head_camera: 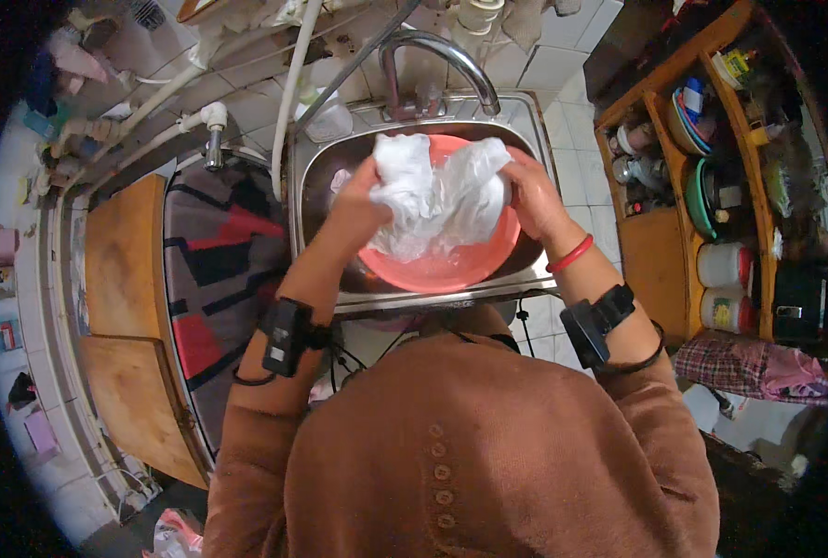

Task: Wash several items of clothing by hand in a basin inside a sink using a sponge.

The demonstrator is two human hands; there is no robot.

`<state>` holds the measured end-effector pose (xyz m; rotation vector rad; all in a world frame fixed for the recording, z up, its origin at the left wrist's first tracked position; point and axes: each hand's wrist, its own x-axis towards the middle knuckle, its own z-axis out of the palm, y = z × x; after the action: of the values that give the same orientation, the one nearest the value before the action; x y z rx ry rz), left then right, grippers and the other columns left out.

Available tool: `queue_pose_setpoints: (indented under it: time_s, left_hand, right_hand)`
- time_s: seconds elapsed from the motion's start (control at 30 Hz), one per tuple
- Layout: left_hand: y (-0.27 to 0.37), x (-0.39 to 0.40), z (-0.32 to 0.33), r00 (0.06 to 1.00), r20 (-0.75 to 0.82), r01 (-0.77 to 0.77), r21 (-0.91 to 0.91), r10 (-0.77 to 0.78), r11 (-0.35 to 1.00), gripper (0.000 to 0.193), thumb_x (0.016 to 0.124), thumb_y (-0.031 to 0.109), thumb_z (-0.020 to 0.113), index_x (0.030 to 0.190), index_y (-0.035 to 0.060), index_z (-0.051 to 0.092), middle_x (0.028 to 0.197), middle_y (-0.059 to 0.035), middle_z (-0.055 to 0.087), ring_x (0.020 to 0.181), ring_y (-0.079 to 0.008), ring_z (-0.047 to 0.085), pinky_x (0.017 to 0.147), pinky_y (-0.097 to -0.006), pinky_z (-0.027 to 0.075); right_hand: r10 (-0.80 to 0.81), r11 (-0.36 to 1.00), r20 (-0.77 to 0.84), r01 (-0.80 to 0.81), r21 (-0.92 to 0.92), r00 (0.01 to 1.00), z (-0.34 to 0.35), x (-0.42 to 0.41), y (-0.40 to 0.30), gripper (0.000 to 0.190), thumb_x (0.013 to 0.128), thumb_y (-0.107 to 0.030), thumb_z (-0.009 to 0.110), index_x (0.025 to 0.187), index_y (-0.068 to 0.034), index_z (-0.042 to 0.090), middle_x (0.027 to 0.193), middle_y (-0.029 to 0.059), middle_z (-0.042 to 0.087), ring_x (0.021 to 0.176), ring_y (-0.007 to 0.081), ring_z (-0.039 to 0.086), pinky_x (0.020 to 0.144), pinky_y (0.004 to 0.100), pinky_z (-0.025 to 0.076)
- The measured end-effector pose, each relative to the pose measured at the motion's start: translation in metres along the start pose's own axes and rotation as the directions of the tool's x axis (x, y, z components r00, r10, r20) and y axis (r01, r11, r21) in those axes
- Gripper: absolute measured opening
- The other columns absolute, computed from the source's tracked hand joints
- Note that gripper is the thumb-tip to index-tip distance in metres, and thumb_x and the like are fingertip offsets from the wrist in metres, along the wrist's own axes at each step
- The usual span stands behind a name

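A wet white cloth (449,202) is stretched between my two hands over a pink plastic basin (449,279). My left hand (358,209) grips its left end, and my right hand (536,195) grips the right end, fingers partly hidden by the fabric. The cloth's lower folds hang down into the basin, where water seems to lie. The basin stands inside a stainless steel sink (330,167). Behind it rises a curved chrome faucet (449,45), its spout to the right above the sink's back rim.
A translucent plastic container (330,120) stands at the sink's back left corner. Left are a patterned cloth-covered surface (225,244), a small tap (213,143) and wooden boards (124,258). Wooden shelves (655,272) with bowls and tubs are at the right. Cables (523,324) hang below the sink's front edge.
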<state>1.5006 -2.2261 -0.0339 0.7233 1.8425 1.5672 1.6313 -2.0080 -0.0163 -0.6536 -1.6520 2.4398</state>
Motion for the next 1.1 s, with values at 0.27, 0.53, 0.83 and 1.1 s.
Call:
queue_pose_setpoints:
  time_s: [0.27, 0.53, 0.83, 1.1]
  left_hand:
    - [0.039, 0.005, 0.058, 0.964, 0.131, -0.228, -0.050, 0.233, 0.972, 0.064, 0.074, 0.006, 0.064, 0.131, -0.0031, 0.035, 0.123, -0.0144, 0.051, 0.113, -0.0249, 0.050, 0.096, -0.0312, 0.038]
    - [0.065, 0.024, 0.024, 0.995, -0.096, -0.086, -0.902, -0.003, 0.423, 0.035, 0.093, 0.015, 0.033, 0.118, -0.0064, 0.046, 0.120, -0.0161, 0.053, 0.110, -0.0270, 0.053, 0.098, -0.0394, 0.038]
    - [0.080, 0.020, 0.031, 0.992, 0.072, 0.040, -0.960, 0.104, 0.277, 0.041, 0.094, 0.022, 0.031, 0.121, -0.0062, 0.044, 0.119, -0.0163, 0.053, 0.111, -0.0289, 0.051, 0.100, -0.0392, 0.035]
    - [0.090, 0.003, 0.010, 0.937, -0.347, -0.256, -0.756, -0.037, 0.602, 0.043, 0.080, 0.011, 0.046, 0.120, -0.0035, 0.044, 0.117, -0.0133, 0.053, 0.112, -0.0272, 0.050, 0.099, -0.0403, 0.035]
  right_hand:
    - [-0.114, 0.940, 0.213, 0.036, 0.340, 0.970, 0.031, -0.011, -0.091, 0.027, 0.086, -0.017, 0.053, 0.106, 0.001, 0.056, 0.093, 0.0063, 0.063, 0.080, 0.0154, 0.060, 0.073, 0.0280, 0.048]
    - [-0.014, 1.000, 0.302, 0.012, 0.010, 0.953, 0.013, 0.006, -0.060, 0.045, 0.079, -0.012, 0.063, 0.121, -0.003, 0.049, 0.101, 0.0033, 0.058, 0.091, 0.0119, 0.056, 0.084, 0.0268, 0.045]
    - [-0.326, 0.463, 0.358, 0.478, -0.746, 0.875, -0.029, 0.013, 0.056, 0.070, 0.073, -0.020, 0.072, 0.131, 0.000, 0.038, 0.124, 0.0102, 0.051, 0.112, 0.0239, 0.050, 0.094, 0.0339, 0.040]
    - [0.127, 0.950, 0.067, -0.141, 0.278, 0.990, -0.031, 0.028, 0.027, 0.031, 0.088, -0.015, 0.048, 0.118, -0.005, 0.051, 0.105, 0.0072, 0.061, 0.091, 0.0187, 0.060, 0.077, 0.0316, 0.050]
